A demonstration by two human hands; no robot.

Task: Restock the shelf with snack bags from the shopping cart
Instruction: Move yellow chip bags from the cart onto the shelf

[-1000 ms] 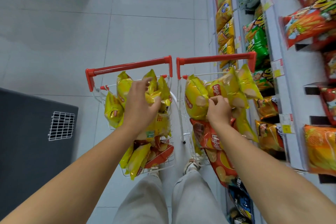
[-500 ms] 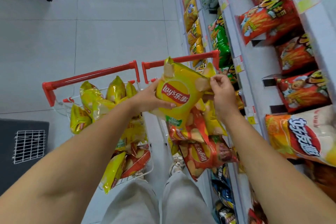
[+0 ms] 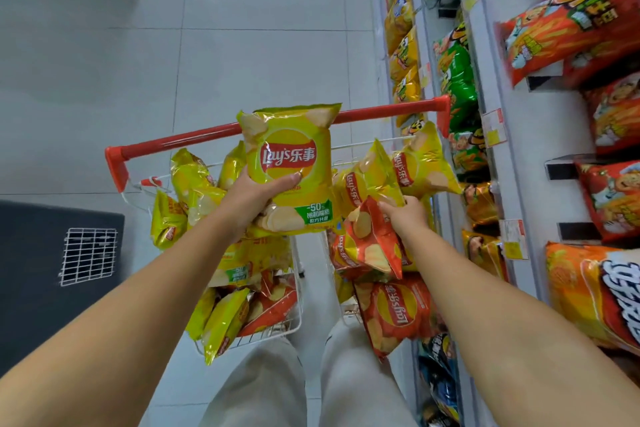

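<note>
My left hand (image 3: 258,192) grips a yellow Lay's chip bag (image 3: 289,166) and holds it upright above the carts. My right hand (image 3: 405,215) reaches into the right cart and pinches the edge of another yellow chip bag (image 3: 367,177) lying there. Two wire shopping carts with red handles (image 3: 194,139) stand side by side in front of me, full of yellow and red chip bags (image 3: 394,308). The snack shelf (image 3: 498,156) runs along my right.
The shelf holds orange, red, green and yellow snack bags with price tags on its white edges. A dark mat with a white wire grid (image 3: 88,255) lies on the floor at left. Grey floor tiles stretch ahead. My legs stand between the carts.
My left hand now holds the yellow bag alone and higher. My right hand let go of it and dropped to another bag in the right cart. The view shifted left.
</note>
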